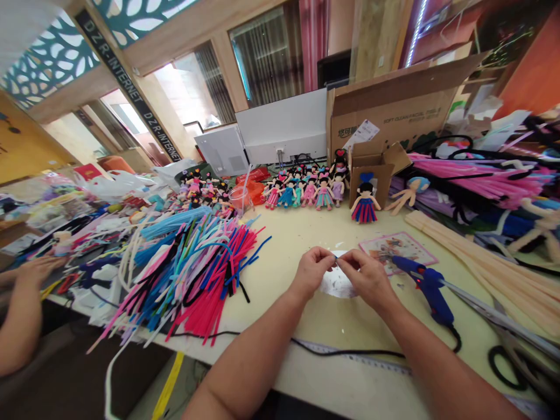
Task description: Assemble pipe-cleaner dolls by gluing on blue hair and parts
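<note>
Head view: which containers show?

"Toward the upper right, a large cardboard box, with a smaller box before it, flaps spread; what they hold is hidden. Left of centre, a clear cup has a straw slanting out of it."

"Anything by that smaller box?"

"A doll in a blue-and-red skirt, just in front."

"And the grip?"

"Left hand and right hand meet just right of centre, thumbs and fingertips pinched together on a small dark piece. Too little shows to say what it is."

"Where exactly?"

"Between the hands, over a round pale disc."
</note>
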A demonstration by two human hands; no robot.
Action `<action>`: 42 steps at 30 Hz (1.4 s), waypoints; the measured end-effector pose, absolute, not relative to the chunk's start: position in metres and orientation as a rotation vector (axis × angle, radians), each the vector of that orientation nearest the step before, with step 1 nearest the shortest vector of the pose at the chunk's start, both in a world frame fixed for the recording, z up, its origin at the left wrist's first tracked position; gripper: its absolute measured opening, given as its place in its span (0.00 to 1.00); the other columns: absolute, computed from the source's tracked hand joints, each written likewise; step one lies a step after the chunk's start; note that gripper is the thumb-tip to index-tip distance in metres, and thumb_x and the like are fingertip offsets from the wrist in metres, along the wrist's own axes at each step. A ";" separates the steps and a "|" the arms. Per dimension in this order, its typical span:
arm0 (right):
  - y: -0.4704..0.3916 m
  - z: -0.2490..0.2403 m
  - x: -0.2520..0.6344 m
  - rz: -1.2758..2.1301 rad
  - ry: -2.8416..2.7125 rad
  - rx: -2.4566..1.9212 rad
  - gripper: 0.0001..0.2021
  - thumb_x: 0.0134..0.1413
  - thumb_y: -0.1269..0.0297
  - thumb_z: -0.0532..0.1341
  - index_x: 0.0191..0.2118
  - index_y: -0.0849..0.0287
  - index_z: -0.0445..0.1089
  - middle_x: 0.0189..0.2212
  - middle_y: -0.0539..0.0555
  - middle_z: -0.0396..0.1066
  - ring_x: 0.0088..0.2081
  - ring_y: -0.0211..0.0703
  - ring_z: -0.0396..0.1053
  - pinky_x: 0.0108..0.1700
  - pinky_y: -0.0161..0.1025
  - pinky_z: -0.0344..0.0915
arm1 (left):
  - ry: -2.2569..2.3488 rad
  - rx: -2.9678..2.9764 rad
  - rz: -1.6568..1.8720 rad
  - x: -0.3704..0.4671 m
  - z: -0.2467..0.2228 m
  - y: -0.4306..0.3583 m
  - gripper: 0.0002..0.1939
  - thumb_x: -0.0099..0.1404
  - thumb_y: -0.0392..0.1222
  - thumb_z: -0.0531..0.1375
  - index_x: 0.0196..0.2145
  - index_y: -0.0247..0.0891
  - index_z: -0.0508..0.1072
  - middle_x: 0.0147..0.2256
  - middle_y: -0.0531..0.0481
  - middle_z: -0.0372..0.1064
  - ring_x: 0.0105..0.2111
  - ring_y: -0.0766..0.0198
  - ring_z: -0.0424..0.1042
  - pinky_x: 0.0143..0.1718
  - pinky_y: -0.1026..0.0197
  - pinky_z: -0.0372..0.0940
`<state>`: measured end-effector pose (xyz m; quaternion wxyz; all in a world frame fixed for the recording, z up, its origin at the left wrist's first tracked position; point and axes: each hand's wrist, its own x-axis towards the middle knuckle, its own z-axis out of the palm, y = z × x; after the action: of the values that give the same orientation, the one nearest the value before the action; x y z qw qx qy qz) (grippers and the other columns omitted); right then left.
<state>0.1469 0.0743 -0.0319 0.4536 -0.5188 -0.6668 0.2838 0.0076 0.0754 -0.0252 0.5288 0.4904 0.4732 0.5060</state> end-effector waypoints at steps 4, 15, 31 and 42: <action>0.078 -0.035 0.146 0.825 -1.579 -1.234 0.09 0.48 0.59 0.58 0.23 0.58 0.66 0.18 0.48 0.65 0.22 0.38 0.60 0.25 0.36 0.56 | 1.145 1.243 1.006 -0.005 -0.015 0.083 0.09 0.52 0.41 0.61 0.31 0.34 0.70 0.23 0.52 0.69 0.24 0.69 0.65 0.29 0.64 0.60; 0.085 -0.042 0.149 0.894 -1.558 -1.263 0.10 0.47 0.57 0.59 0.24 0.58 0.68 0.19 0.48 0.64 0.22 0.38 0.60 0.25 0.36 0.56 | 1.605 1.304 0.900 -0.034 0.037 0.213 0.30 0.54 0.36 0.59 0.55 0.37 0.61 0.22 0.54 0.69 0.22 0.68 0.65 0.27 0.65 0.55; 0.083 -0.043 0.154 0.483 -1.934 -1.125 0.08 0.55 0.64 0.55 0.28 0.57 0.67 0.25 0.51 0.68 0.30 0.41 0.64 0.33 0.38 0.58 | 1.209 1.936 0.637 -0.015 0.006 0.095 0.09 0.55 0.38 0.57 0.31 0.36 0.77 0.27 0.51 0.72 0.29 0.66 0.68 0.33 0.65 0.61; 0.083 -0.041 0.156 0.533 -1.985 -1.210 0.08 0.54 0.63 0.58 0.26 0.58 0.68 0.25 0.51 0.69 0.30 0.41 0.64 0.33 0.38 0.58 | 1.239 1.803 0.707 -0.027 -0.016 0.096 0.06 0.55 0.38 0.58 0.28 0.36 0.74 0.24 0.53 0.71 0.25 0.68 0.67 0.29 0.66 0.61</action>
<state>0.1565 0.0832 -0.0407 0.3695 -0.4716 -0.7733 0.2076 -0.0265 0.0962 -0.0161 0.4091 0.7157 0.4916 0.2806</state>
